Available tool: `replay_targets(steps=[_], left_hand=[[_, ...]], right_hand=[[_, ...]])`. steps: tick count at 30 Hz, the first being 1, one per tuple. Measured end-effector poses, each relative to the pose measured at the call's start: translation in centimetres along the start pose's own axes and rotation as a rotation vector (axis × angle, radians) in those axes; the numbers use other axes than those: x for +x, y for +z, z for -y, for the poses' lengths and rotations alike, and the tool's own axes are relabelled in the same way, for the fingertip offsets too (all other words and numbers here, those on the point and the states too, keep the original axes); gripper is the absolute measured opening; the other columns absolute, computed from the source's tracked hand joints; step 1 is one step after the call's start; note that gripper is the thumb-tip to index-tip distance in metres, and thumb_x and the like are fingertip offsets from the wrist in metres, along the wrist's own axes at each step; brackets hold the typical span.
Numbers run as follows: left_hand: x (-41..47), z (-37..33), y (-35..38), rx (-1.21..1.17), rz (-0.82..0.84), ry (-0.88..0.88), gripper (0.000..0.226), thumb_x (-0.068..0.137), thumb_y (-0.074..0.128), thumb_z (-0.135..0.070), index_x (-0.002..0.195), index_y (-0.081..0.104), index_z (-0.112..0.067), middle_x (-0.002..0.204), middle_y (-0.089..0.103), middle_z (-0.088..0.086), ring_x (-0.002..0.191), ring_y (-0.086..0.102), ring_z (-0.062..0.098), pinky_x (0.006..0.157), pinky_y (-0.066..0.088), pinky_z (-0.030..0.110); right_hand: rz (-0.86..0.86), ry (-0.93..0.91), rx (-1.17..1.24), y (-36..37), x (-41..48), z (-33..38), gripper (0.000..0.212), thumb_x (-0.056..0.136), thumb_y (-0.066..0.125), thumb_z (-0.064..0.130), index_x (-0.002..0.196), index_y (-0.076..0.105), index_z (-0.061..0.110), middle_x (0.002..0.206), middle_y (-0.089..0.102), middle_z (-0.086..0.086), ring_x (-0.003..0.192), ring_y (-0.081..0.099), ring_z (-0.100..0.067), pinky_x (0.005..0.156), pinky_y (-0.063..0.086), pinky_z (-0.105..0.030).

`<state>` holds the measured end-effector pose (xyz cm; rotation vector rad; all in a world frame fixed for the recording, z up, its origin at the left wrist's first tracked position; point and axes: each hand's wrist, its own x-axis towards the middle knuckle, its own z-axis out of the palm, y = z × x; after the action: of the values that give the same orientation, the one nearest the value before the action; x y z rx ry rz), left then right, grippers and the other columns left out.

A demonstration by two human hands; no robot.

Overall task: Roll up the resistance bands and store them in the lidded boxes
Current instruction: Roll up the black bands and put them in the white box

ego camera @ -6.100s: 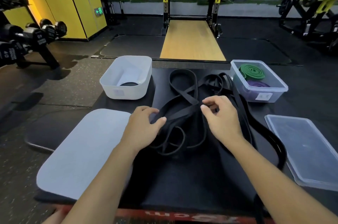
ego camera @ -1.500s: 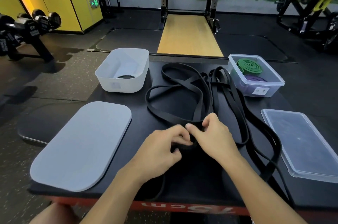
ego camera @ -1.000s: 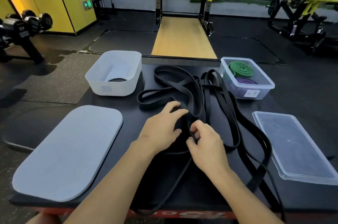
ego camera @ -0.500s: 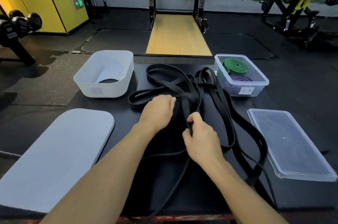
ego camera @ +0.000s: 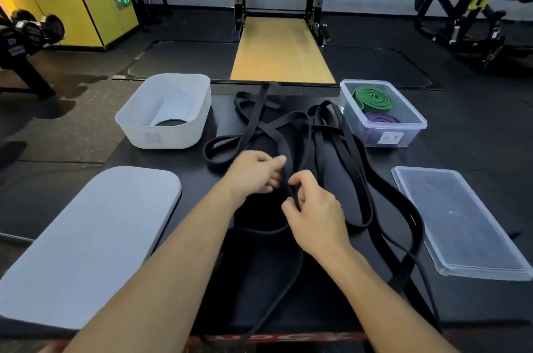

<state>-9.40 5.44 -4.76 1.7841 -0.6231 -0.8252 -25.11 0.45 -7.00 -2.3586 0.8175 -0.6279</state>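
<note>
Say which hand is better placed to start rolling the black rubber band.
Right, probably: the right hand pinches the black rubber band in its fingertips; whether the left hand grips it is unclear.

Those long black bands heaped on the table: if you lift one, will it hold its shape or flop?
Probably floppy: the black bands lie in loose loops and trail off the table. Likely to snag: strands cross each other, and the right hand pinches just one. The coiled green band suggests they roll easily.
</note>
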Motion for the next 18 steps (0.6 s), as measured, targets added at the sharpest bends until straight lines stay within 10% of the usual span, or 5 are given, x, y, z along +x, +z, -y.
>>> replay_targets(steps=[4, 8, 18], left_hand=[[-1.1, 0.5, 1.3, 0.176, 0.066, 0.012, 0.048, 0.092, 0.071, -0.054, 0.077, 0.053, -0.012, 0.072, 0.058, 0.004, 0.070, 0.063, 0.013, 0.070, 0.064, 0.030], [-1.8, 1.3, 1.1, 0.166, 0.031, 0.031, 0.040, 0.097, 0.070, -0.023, 0.070, 0.042, -0.015, 0.066, 0.049, 0.004, 0.064, 0.054, 0.015, 0.071, 0.065, 0.035], [-3.5, 2.4, 1.2, 0.205, -0.039, 0.110, 0.023, 0.101, 0.064, -0.031, 0.103, 0.064, -0.009, 0.076, 0.074, 0.004, 0.060, 0.060, 0.010, 0.065, 0.052, 0.032]], right_hand=[[0.149, -0.070, 0.059, -0.2, -0.6, 0.3, 0.022, 0.086, 0.062, 0.023, 0.093, 0.044, 0.033, 0.063, 0.048, 0.007, 0.059, 0.050, -0.013, 0.057, 0.047, -0.038], [0.218, -0.047, 0.164, -0.2, -1.1, -0.3, 0.029, 0.085, 0.066, 0.020, 0.095, 0.044, 0.035, 0.066, 0.055, 0.001, 0.059, 0.052, -0.015, 0.062, 0.052, -0.041], [0.003, 0.529, 0.717, 0.3, 2.4, 0.1, 0.018, 0.103, 0.059, 0.032, 0.115, 0.058, 0.019, 0.098, 0.068, -0.005, 0.059, 0.066, -0.014, 0.059, 0.058, -0.029]])
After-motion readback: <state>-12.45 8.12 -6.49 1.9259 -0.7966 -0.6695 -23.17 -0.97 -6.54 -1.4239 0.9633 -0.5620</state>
